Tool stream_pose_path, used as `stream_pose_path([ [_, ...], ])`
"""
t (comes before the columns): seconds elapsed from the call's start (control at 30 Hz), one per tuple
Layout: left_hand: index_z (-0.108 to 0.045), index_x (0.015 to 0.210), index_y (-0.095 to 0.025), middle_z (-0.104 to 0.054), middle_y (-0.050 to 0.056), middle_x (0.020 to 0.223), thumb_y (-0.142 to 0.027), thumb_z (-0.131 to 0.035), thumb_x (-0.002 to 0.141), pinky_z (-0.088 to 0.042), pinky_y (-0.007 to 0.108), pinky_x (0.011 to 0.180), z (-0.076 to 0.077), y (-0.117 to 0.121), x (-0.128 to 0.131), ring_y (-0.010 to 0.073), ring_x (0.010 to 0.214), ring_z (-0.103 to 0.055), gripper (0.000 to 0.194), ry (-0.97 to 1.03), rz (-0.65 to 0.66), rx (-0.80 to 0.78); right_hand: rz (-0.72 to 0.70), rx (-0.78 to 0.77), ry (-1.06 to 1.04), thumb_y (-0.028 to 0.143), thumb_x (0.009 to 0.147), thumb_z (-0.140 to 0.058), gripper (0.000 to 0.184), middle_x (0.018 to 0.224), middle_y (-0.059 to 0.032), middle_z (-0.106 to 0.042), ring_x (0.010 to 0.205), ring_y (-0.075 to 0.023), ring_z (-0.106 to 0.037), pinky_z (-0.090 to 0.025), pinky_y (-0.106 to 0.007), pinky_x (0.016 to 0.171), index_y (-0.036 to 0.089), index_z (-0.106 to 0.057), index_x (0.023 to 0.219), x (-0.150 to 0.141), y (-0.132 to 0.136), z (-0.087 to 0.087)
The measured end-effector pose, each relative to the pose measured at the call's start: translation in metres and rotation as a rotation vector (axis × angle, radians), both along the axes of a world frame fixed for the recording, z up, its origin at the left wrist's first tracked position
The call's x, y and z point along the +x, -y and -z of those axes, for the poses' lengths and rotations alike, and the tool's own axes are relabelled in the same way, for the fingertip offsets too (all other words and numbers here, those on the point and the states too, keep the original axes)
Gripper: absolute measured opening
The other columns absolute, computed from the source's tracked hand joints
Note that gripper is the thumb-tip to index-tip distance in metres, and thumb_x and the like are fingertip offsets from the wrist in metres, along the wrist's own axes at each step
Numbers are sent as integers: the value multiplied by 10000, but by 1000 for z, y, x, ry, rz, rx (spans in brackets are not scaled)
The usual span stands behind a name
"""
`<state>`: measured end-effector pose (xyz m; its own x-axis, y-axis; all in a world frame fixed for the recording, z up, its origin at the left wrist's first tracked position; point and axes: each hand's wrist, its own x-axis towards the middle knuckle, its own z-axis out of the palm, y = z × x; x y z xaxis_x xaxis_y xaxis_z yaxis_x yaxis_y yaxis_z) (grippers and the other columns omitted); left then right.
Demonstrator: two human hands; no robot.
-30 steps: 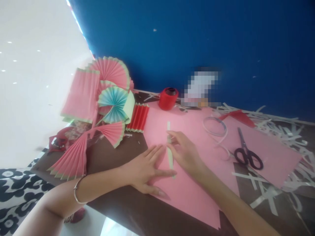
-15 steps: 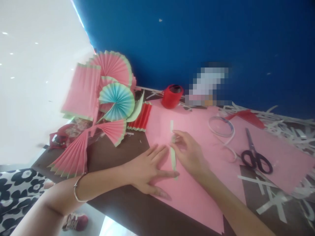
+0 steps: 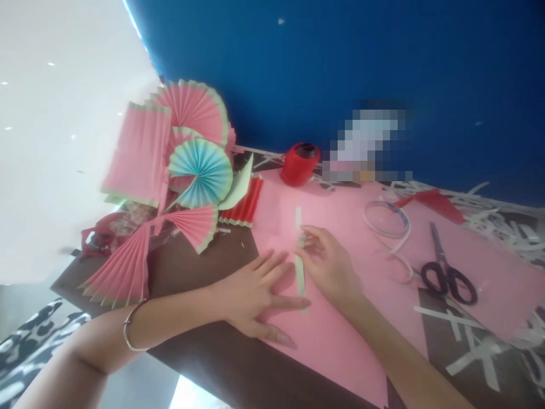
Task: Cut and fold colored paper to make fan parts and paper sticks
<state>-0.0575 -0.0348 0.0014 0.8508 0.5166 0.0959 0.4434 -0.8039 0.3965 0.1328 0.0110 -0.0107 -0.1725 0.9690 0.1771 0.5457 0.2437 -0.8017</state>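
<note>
My left hand (image 3: 259, 298) lies flat on a large pink sheet of paper (image 3: 340, 346) with its fingers spread. Its index finger rests across the lower end of a narrow pale green strip (image 3: 300, 278). Beside it, my right hand (image 3: 327, 258) is closed in a pinch on the middle of that strip. Above the pinching fingers the strip's upper end (image 3: 298, 217) shows white against the pink. My fingertips hide part of the strip, so I cannot tell whether it is lifted there.
To the right are a tape roll (image 3: 386, 218), scissors (image 3: 447, 272) and white paper scraps (image 3: 472, 352). A red spool (image 3: 300, 165) stands at the back, before a blue wall (image 3: 340, 57). Pleated paper fans (image 3: 200, 173) cluster left on the brown table (image 3: 183, 295).
The view has shifted slightly. Both hands stay at the strip in nearly the same pose. The shoe seen at the lower left is out of view now.
</note>
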Motion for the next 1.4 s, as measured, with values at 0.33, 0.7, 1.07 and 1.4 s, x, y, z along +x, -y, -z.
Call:
stream_pose_path([
  [0.33,-417,1302,-312,-364,119,1336,-709,-445,710,-165,589,1038,0,0,1,422,1312,-162,713,-5,-11,10,1,-18,-8,224,774,-560,332,929,-17,-593,805,-167,-621,-535,-345,726,282,-528,1099,0,0,1],
  [0.7,-418,1302,-313,-353,117,1351,-716,-458,695,-175,594,1032,0,0,1,432,1308,-165,730,-1,-11,4,38,-34,-37,239,744,-606,353,979,-33,-602,819,-178,-626,-530,-339,732,265,-529,1087,4,-3,5],
  [1.07,-420,1300,-312,-350,116,1353,-710,-461,698,-172,595,1034,0,0,1,430,1311,-156,723,5,-17,-1,30,-19,0,264,752,-602,354,995,-34,-602,827,-185,-627,-526,-357,740,276,-528,1098,3,-2,9],
  [1.4,-407,1308,-313,-292,96,1416,-704,-442,716,-174,609,1023,0,-1,0,439,1309,-155,711,2,9,-9,59,-75,-18,255,732,-604,363,982,-32,-617,835,-185,-634,-514,-348,739,269,-525,1087,2,-3,7],
])
